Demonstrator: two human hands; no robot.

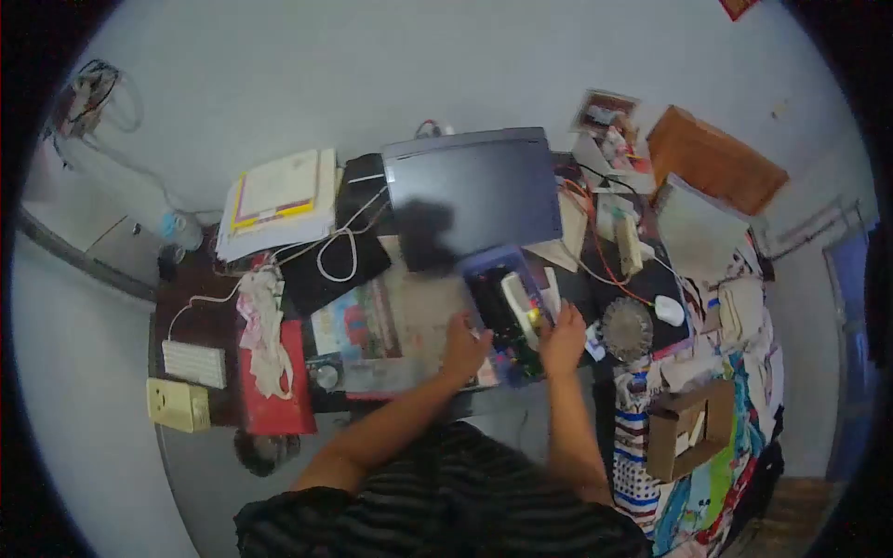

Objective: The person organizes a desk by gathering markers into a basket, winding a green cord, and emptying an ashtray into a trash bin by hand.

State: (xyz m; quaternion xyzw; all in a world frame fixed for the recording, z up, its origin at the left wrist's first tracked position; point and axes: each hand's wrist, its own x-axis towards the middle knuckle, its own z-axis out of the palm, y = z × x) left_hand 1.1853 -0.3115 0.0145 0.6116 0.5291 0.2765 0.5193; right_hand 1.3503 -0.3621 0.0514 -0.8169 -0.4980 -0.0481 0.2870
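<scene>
A blue plastic tray (491, 259) sits tilted at the front middle of the table, with small mixed items inside. Among them lie a long white object (518, 299) and something small and yellow. My left hand (467, 350) grips the tray's left side, fingers curled at its edge. On the opposite side, my right hand (564, 338) has its fingers around the right edge. Blur hides the exact finger contact. Just behind the tray is a dark grey laptop (484, 186), its flat surface facing me.
Papers (279, 191) and a white cable (337, 270) are on the left, near a red folder (279, 391). At right stand a glass dish (626, 330), a white mouse (668, 310) and a notebook (699, 223). An open cardboard box (662, 437) rests on cloths.
</scene>
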